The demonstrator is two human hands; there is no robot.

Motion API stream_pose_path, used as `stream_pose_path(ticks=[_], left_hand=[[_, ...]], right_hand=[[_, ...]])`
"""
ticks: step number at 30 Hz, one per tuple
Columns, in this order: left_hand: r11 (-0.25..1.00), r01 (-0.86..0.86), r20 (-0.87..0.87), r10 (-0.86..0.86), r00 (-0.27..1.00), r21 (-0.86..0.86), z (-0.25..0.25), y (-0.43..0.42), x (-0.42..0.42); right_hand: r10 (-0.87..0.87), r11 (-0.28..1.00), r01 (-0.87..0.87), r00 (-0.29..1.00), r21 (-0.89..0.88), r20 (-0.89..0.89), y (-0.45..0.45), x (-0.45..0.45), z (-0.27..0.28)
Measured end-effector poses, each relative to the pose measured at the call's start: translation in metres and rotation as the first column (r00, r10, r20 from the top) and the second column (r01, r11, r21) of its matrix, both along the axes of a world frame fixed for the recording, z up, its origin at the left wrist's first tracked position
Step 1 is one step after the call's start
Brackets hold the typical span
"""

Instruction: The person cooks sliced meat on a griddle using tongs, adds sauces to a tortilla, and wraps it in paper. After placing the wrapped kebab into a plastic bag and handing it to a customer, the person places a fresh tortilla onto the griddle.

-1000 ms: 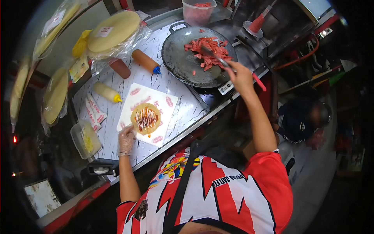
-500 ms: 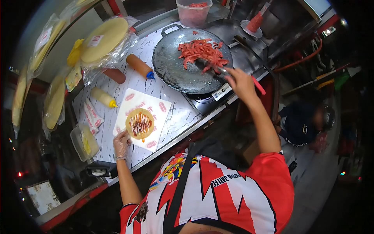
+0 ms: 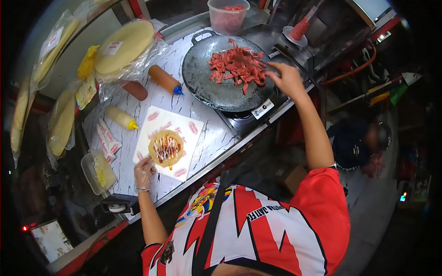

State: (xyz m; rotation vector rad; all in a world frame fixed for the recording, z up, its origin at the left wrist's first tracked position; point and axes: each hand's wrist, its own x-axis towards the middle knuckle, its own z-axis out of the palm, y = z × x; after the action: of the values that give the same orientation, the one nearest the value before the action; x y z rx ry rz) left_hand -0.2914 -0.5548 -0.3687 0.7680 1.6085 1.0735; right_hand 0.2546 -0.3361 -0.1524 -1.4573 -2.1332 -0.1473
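Observation:
My right hand [image 3: 287, 79] is closed around a metal cooking utensil [image 3: 260, 61], blurred by motion, over a round black griddle [image 3: 198, 89]. Strips of reddish sliced meat [image 3: 237, 66] lie under and around its tip. My left hand [image 3: 145, 174], in a clear plastic glove, has its fingers together at the lower left corner of a printed sheet of wrapping paper [image 3: 184, 124]. On that sheet lies a small round flatbread [image 3: 165, 148] with dark filling, red sauce and white zigzag sauce. The fingertips are close beside the flatbread's edge.
Sauce bottles, one with a blue tip [image 3: 165, 80] and one with a yellow tip [image 3: 121, 117], lie on the marble-patterned counter. A plastic tub [image 3: 99, 172] stands left, bagged flatbreads [image 3: 124, 46] behind. A meat cone [image 3: 300, 28] and meat bucket [image 3: 228, 18] are at the back. Another person [image 3: 354, 142] is at right.
My right hand has moved up and slightly away with the utensil, and the meat strips are shifted and spread. My left hand stays at the paper's corner.

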Motion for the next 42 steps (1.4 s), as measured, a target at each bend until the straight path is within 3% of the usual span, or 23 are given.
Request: stream_pose_path(ticks=[4,7,8,11,13,18,23,25,27,29,32,33,35,38,42], left_hand=[[1.000,-0.013,0.036,0.012,0.999,0.017,0.001,0.001,0.001],[1.000,0.010,0.016,-0.010,1.000,0.021,0.000,0.000,-0.003],[0.999,0.026,0.002,-0.026,1.000,0.027,-0.002,0.001,-0.004],[0.999,0.013,0.040,-0.015,0.999,0.043,-0.013,-0.001,-0.008],[0.999,0.004,0.050,-0.006,0.999,0.037,-0.016,-0.002,-0.009],[0.999,0.021,0.006,-0.021,1.000,0.031,-0.014,-0.001,-0.007],[0.998,0.008,0.055,-0.011,0.998,0.057,-0.010,-0.001,-0.005],[0.997,0.020,0.026,-0.022,0.999,0.075,-0.011,-0.004,-0.007],[0.996,0.030,0.017,-0.031,0.999,0.081,-0.009,0.000,-0.004],[0.998,0.005,0.027,-0.006,1.000,0.062,-0.001,-0.001,0.001],[0.999,0.029,-0.003,-0.028,1.000,0.016,-0.006,-0.002,-0.006],[0.996,0.073,-0.058,-0.070,0.996,0.052,-0.004,-0.003,-0.008],[0.977,0.173,-0.167,-0.152,0.974,0.122,0.000,-0.001,-0.007],[0.847,0.438,-0.563,-0.213,0.799,0.302,-0.005,0.002,-0.016],[0.831,0.493,-0.594,-0.267,0.759,0.256,0.008,-0.001,-0.011]], right_hand=[[-0.188,0.966,0.203,0.977,-0.162,0.103,-0.040,-0.029,0.019],[-0.045,0.984,0.061,0.994,-0.167,0.098,-0.063,-0.055,-0.004],[-0.089,0.979,0.119,0.980,-0.167,0.178,-0.063,-0.060,-0.025],[-0.086,0.975,0.105,0.991,-0.195,0.101,-0.050,-0.048,-0.037],[-0.036,0.995,0.042,0.997,-0.096,0.065,-0.039,-0.037,-0.025],[-0.192,0.981,0.193,0.980,-0.023,0.049,-0.022,-0.003,0.004],[-0.239,0.965,0.239,0.971,-0.109,0.018,-0.048,-0.016,0.012],[-0.168,0.977,0.164,0.986,-0.135,-0.019,-0.062,-0.029,0.002],[-0.147,0.977,0.161,0.983,-0.140,0.109,-0.068,-0.038,-0.022],[-0.093,0.991,0.096,0.995,-0.093,0.034,-0.046,-0.013,-0.043],[-0.173,0.981,0.168,0.984,-0.094,-0.047,-0.035,-0.001,-0.004],[-0.147,0.988,0.142,0.984,-0.061,-0.099,-0.029,0.008,-0.008],[-0.132,0.984,0.126,0.990,-0.125,-0.041,-0.034,0.001,-0.034],[-0.052,0.991,0.046,0.998,-0.129,-0.043,-0.024,0.005,-0.013],[-0.095,0.981,0.086,0.994,-0.177,-0.044,-0.011,0.004,-0.004]])
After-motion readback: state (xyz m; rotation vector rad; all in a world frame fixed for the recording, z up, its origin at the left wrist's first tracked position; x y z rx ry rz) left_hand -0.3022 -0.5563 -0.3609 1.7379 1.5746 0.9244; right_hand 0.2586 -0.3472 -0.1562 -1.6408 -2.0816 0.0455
